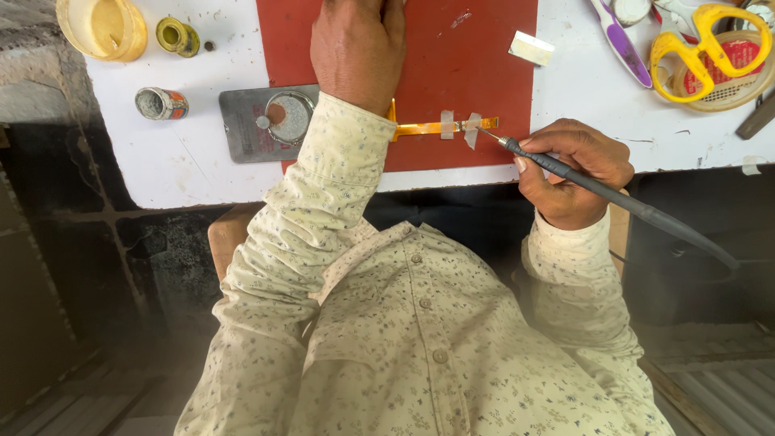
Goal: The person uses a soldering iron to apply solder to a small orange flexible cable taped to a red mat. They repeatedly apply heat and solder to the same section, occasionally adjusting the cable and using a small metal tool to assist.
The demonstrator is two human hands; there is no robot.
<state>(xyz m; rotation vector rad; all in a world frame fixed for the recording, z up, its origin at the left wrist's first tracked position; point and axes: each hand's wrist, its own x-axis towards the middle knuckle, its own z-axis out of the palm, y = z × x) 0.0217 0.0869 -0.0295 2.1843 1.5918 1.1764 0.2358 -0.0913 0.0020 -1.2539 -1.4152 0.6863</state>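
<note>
My right hand (573,173) grips a dark soldering iron (613,198) like a pen, its tip touching the right end of a thin orange flex strip (440,127). The strip lies on a red mat (452,64) and is held down by two pieces of clear tape. My left hand (359,48) rests palm-down on the mat above the strip's left end, holding nothing that I can see; its fingertips are cut off by the frame's top edge.
A grey metal plate with a round part (266,121) lies left of the strip. Two small tins (161,103) and a tape roll (101,28) sit at the far left. Yellow-handled scissors (702,48), a purple tool (622,40) and a white scrap (531,48) lie at the right. The white table edge (323,190) is near my body.
</note>
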